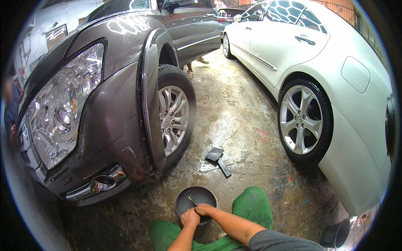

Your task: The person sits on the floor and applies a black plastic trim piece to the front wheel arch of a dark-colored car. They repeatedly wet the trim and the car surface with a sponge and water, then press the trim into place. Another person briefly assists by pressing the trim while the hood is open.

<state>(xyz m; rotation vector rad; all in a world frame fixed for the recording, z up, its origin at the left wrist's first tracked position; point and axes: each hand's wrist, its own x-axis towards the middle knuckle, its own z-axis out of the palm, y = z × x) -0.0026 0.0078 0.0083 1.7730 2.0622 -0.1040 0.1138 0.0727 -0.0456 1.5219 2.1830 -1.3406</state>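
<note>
Looks like a light, thin strip (192, 201), likely bendy, maybe slippery if wet; best pinched low down. Sits lower middle of the frame, poking up out of the clenched right hand (204, 209) over the round bowl (182, 203). Can't tell the hold of the left hand (190, 217), bunched right alongside.

Glossy grey car (109, 106), matt cloth trousers (253, 209)

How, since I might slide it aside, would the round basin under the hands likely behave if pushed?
The basin would probably slide easily, as the floor looks shiny nearby. It seems unlikely to roll, standing upright. Sloshing is possible if the grey inside is liquid, which I can't confirm.
</note>
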